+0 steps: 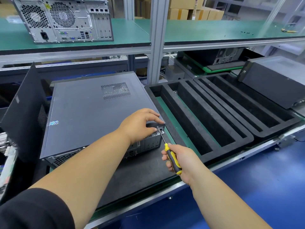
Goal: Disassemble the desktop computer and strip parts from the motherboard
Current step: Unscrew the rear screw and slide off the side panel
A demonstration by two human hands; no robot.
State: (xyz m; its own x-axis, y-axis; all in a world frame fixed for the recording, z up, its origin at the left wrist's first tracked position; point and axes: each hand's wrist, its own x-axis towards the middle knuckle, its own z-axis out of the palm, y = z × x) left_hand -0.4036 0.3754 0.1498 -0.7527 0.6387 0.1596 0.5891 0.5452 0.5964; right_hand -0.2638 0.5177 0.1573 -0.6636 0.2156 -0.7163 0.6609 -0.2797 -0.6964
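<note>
A dark grey desktop computer point(92, 111) lies on its side on a black mat, its rear panel facing me. My left hand point(140, 125) grips the near right corner of the case, fingers over the top edge and thumb on the rear face. My right hand point(178, 160) holds a yellow-and-black screwdriver point(172, 158). The tip of its shaft sits on a screw point(157, 127) at the case's rear corner, right beside my left thumb.
Two black foam trays point(204, 113) with long slots lie to the right. A loose black side panel point(24, 111) leans at the left. Another computer point(64, 19) stands on the green upper shelf, and a dark case point(274, 80) sits far right.
</note>
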